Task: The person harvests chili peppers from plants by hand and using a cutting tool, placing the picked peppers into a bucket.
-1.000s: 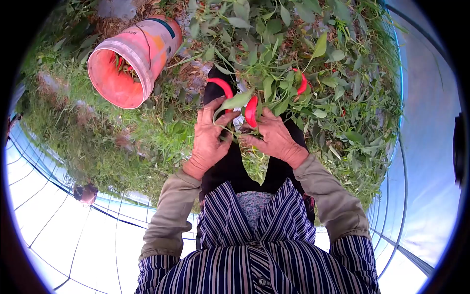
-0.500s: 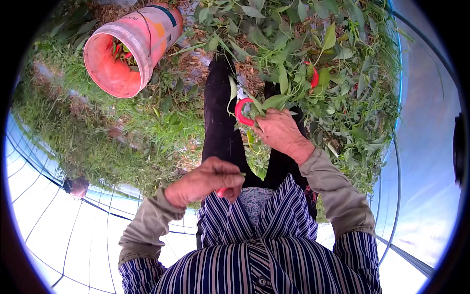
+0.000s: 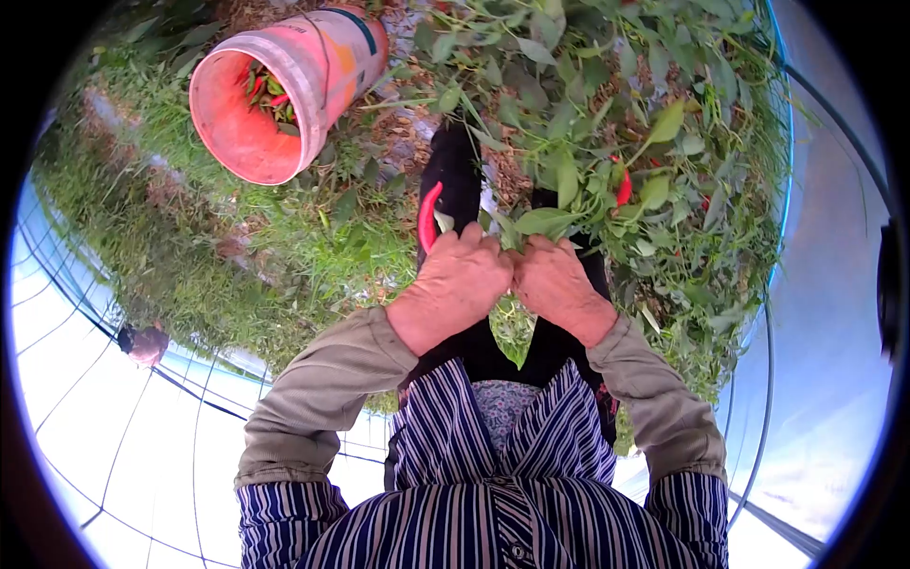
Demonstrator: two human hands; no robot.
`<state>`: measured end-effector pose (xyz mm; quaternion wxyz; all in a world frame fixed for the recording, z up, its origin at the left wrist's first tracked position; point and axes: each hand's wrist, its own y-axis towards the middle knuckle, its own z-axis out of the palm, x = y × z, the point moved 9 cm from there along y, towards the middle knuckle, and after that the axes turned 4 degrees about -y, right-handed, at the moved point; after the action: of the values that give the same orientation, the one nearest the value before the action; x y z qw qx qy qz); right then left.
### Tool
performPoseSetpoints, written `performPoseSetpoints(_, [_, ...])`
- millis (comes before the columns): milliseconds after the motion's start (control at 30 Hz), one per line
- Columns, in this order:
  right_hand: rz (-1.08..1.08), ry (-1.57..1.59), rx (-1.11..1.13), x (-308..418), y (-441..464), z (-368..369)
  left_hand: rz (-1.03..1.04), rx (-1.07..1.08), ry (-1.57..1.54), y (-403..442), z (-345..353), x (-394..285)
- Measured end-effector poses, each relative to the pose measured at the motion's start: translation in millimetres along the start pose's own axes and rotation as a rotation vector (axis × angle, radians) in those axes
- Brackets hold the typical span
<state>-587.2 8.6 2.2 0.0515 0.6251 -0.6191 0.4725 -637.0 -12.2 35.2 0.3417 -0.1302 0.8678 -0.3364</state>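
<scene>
Spreading across the top and right, the plants [image 3: 567,177] surround two dark legs [image 3: 457,169]. Off to the left, the bucket [image 3: 355,59] turns its mouth toward the camera (the lens bends so much that I cannot tell whether it stands upright), and red and green peppers [image 3: 277,87] lie inside. The hands meet over the legs, touching or nearly so. The left hand [image 3: 463,275] has a closed grip and seems to hold the red pepper [image 3: 429,218], whose lower end disappears behind it while the tip points up, away from the body. The right hand [image 3: 557,284] is curled just below a broad leaf [image 3: 547,221]; its fingertips are hidden, so I cannot tell what its grip contains. Another pod [image 3: 624,187] shows among the foliage, beyond the right hand. Smallest is a pale sliver [image 3: 443,221] beside the red pepper, too small to name.

The red pepper should be light and fairly firm, with smooth skin that could slip and flesh that bruises or splits under a hard pinch. Its stem end looks the best place to take hold; branches are probably brittle.
</scene>
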Motion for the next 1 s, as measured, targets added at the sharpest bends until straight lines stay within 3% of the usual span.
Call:
performPoseSetpoints(133, [0.008, -0.060, -0.121, 4.3, 5.5, -11.6, -0.167, 0.181, -0.554, -6.0, 29.4, 21.5])
performPoseSetpoints(167, [-0.028, -0.051, -0.138, 9.6, 7.6, -14.6, -0.061, -0.009, -0.749, -4.2, 17.4, 23.4])
performPoseSetpoints(267, [-0.016, -0.038, -0.037, 11.2, 13.7, -7.4, -0.485, 0.155, -1.900, -23.2, 60.9, 23.8])
performPoseSetpoints(333, [0.173, -0.203, 0.036, -9.7, 18.8, 9.1, -0.247, 0.361, -2.109, -38.3, 34.4, 0.0])
performPoseSetpoints(433, [0.180, -0.132, 0.007, -9.8, 28.3, -0.1, -0.172, 0.465, -2.110, -68.4, -12.0, -20.1])
performPoseSetpoints(500, [0.135, -0.077, -0.022, 8.1, 29.7, -16.8, -0.109, 0.241, -1.910, -86.2, -32.8, 2.4])
performPoseSetpoints(600, [0.116, -0.094, -0.020, 14.4, 36.9, -23.0, -0.387, -0.139, -1.717, -113.2, -68.3, 106.0])
performPoseSetpoints(667, [0.109, -0.107, -0.007, 14.2, 39.3, -18.3, -0.614, -0.400, -1.427, -135.6, -91.1, 188.1])
performPoseSetpoints(767, [0.080, -0.162, -0.029, 19.6, 38.1, -13.1, -0.522, -0.748, -0.490, -152.8, -128.1, 278.8])
performPoseSetpoints(800, [0.082, -0.158, -0.075, 20.5, 38.0, -14.1, -0.440, -0.836, 0.033, -150.0, -137.8, 277.4])
performPoseSetpoints(833, [0.107, -0.198, -0.031, 19.7, 39.4, -6.8, -0.410, -0.852, -0.012, -134.5, -140.1, 267.1])
performPoseSetpoints(967, [0.177, -0.174, 0.009, 22.6, 46.2, 6.0, -0.352, -0.620, -0.836, -77.4, -125.7, 208.3])
performPoseSetpoints(1000, [0.189, -0.139, 0.001, 24.5, 49.9, 5.6, -0.231, -0.567, -0.791, -56.1, -125.1, 179.7])
